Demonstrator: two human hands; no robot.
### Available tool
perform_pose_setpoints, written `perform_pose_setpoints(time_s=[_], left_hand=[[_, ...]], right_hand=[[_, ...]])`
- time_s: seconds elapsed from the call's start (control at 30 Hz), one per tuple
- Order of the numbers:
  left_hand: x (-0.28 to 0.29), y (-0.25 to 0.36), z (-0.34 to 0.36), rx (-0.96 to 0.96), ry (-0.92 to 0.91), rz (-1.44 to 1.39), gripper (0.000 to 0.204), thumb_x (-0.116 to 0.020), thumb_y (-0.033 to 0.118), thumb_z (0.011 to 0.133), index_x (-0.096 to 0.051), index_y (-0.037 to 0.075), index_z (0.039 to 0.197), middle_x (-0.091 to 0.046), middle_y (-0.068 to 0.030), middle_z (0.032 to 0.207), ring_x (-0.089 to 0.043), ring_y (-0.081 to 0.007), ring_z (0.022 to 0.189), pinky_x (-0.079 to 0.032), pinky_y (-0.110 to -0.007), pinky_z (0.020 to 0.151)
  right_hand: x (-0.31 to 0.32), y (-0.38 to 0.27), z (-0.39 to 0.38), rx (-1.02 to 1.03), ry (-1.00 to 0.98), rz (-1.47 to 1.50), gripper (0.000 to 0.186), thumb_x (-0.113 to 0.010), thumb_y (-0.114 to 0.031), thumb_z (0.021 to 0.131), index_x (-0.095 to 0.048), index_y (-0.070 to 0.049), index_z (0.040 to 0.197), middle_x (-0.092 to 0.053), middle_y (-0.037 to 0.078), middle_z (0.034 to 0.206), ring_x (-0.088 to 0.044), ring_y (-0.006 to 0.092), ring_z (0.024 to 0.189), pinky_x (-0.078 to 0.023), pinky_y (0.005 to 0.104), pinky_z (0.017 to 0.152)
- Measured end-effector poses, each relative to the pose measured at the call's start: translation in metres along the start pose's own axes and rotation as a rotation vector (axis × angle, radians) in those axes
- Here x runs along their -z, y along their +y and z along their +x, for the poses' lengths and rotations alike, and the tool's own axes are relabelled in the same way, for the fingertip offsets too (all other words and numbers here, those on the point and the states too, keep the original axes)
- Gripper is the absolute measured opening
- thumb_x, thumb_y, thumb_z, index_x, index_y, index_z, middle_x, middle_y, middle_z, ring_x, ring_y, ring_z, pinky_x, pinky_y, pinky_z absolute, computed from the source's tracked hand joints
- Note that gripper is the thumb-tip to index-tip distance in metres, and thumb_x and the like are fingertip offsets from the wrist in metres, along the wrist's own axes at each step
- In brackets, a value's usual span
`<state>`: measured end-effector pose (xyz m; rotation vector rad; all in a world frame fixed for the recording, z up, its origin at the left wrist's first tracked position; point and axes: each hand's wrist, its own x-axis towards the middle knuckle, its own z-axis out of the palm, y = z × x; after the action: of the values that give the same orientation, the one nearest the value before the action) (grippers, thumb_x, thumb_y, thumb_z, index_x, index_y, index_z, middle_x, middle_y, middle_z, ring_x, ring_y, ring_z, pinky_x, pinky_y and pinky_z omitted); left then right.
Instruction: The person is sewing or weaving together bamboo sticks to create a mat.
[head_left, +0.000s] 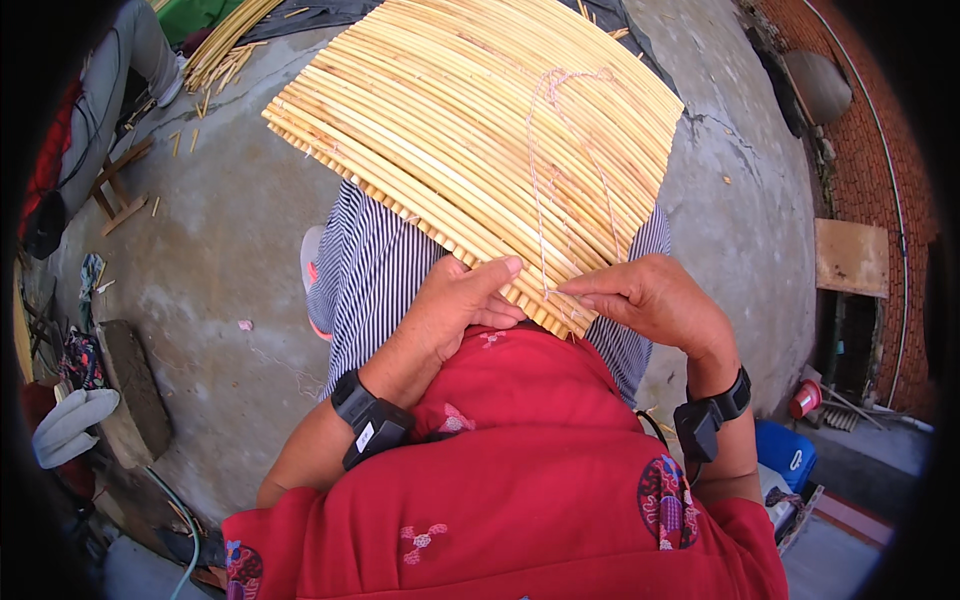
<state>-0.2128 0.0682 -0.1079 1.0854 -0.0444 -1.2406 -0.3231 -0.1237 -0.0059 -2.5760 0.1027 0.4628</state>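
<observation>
A mat of pale yellow stalks, laid side by side, rests across my lap over striped trousers. Along its near edge, my left hand grips the mat, thumb on top and fingers curled under. Thin pinkish string lies in a loop over the stalks and runs down to the near right corner. There my right hand pinches the string between thumb and forefinger, close to the stalk ends. Its other fingers are folded and partly hidden.
Loose stalks lie on the concrete floor at the far left, near another person's leg. A concrete block is at left. On the right are a brick wall, a red bucket and a blue container.
</observation>
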Motion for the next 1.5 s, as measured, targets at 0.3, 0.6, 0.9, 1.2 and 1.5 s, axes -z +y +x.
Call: perform_pose_setpoints(time_s=[0.3, 0.6, 0.9, 1.2, 1.5], left_hand=[[-0.001, -0.002, 0.001, -0.002, 0.031, 0.031, 0.042, -0.066, 0.033, 0.089, -0.061, -0.004, 0.107, -0.067, -0.0134, 0.087, -0.067, -0.0172, 0.067, -0.056, -0.026, 0.058], [0.0, 0.001, 0.001, 0.027, 0.025, 0.072, 0.039, -0.066, 0.033, 0.089, -0.062, -0.003, 0.102, -0.068, -0.0117, 0.074, -0.068, -0.018, 0.059, -0.056, -0.023, 0.049], [0.0, 0.0, 0.001, 0.011, 0.025, 0.051, 0.035, -0.066, 0.032, 0.089, -0.063, -0.003, 0.097, -0.067, -0.0116, 0.07, -0.068, -0.0182, 0.057, -0.056, -0.023, 0.048], [0.001, -0.001, 0.002, 0.006, 0.036, 0.045, 0.035, -0.066, 0.03, 0.089, -0.063, -0.004, 0.095, -0.067, -0.012, 0.07, -0.068, -0.0189, 0.057, -0.056, -0.023, 0.048], [0.001, -0.001, 0.002, 0.001, 0.032, 0.041, 0.047, -0.065, 0.034, 0.088, -0.058, -0.008, 0.108, -0.063, -0.0167, 0.073, -0.066, -0.0199, 0.058, -0.055, -0.024, 0.048]], right_hand=[[-0.002, 0.005, 0.001, -0.043, -0.02, 0.076, 0.024, -0.067, -0.016, 0.086, -0.07, -0.017, 0.109, -0.071, 0.01, 0.088, -0.069, 0.0205, 0.074, -0.051, 0.0277, 0.066], [-0.003, 0.01, 0.001, 0.011, -0.001, 0.081, 0.027, -0.066, -0.011, 0.085, -0.069, -0.017, 0.112, -0.071, 0.009, 0.094, -0.069, 0.0227, 0.083, -0.051, 0.0286, 0.071], [0.004, -0.003, 0.0, 0.105, 0.076, -0.212, 0.028, -0.067, -0.012, 0.082, -0.071, -0.022, 0.107, -0.071, 0.006, 0.088, -0.068, 0.0244, 0.075, -0.05, 0.0304, 0.061], [0.022, -0.052, 0.008, 0.106, 0.03, -0.588, 0.019, -0.062, -0.014, 0.08, -0.073, -0.02, 0.094, -0.068, 0.005, 0.073, -0.066, 0.023, 0.069, -0.047, 0.0346, 0.054], [0.023, -0.079, 0.018, 0.063, -0.118, -0.827, 0.014, -0.057, -0.009, 0.076, -0.066, -0.015, 0.085, -0.063, 0.005, 0.068, -0.066, 0.0235, 0.067, -0.049, 0.0354, 0.056]])
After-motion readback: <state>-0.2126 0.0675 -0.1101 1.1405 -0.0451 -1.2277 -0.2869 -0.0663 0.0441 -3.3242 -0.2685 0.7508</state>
